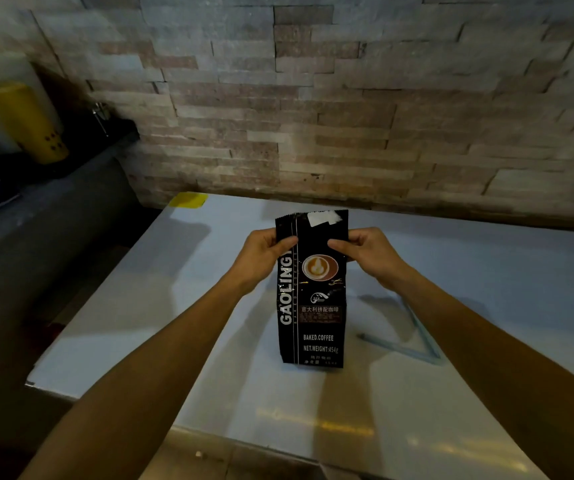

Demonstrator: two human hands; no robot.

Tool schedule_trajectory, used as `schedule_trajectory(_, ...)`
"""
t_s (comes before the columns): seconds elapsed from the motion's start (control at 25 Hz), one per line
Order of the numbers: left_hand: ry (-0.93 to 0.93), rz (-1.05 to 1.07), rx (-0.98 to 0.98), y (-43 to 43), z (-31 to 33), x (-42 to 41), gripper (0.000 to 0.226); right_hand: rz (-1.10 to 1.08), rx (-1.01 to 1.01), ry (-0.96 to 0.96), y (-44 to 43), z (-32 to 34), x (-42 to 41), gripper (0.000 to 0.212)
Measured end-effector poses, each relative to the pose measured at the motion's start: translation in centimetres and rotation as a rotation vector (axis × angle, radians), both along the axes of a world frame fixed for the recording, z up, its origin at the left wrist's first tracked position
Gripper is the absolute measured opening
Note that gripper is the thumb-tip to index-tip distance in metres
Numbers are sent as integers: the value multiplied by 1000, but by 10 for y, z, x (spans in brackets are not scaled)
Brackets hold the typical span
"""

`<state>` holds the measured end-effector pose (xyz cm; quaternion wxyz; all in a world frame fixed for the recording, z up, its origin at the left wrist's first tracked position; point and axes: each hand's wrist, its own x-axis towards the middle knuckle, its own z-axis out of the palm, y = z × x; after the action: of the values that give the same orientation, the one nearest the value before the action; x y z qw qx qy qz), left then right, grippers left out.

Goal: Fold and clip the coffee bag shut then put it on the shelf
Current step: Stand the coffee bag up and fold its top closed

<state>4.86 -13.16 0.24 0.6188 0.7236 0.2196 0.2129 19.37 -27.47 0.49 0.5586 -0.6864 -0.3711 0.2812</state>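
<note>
A black coffee bag stands upright on the white table, its printed front facing me. Its flat top edge carries a white sticker and is unfolded. My left hand pinches the bag's upper left edge, thumb on the front. On the other side, my right hand grips the upper right edge the same way. A long light-blue clip, opened into a V, lies on the table to the right of the bag, under my right forearm.
A stone brick wall rises behind the table. At the left a dark shelf holds a yellow cup and a dark sign. A yellow tag sits at the table's far left corner.
</note>
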Motion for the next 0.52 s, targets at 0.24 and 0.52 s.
schedule_trajectory(0.24,5,24,0,0,-1,1,25,62,-61,-19,0,5,7,20)
schedule_trajectory(0.52,3,24,23,-2,5,1,23,49,-80,-75,-1,0,7,22)
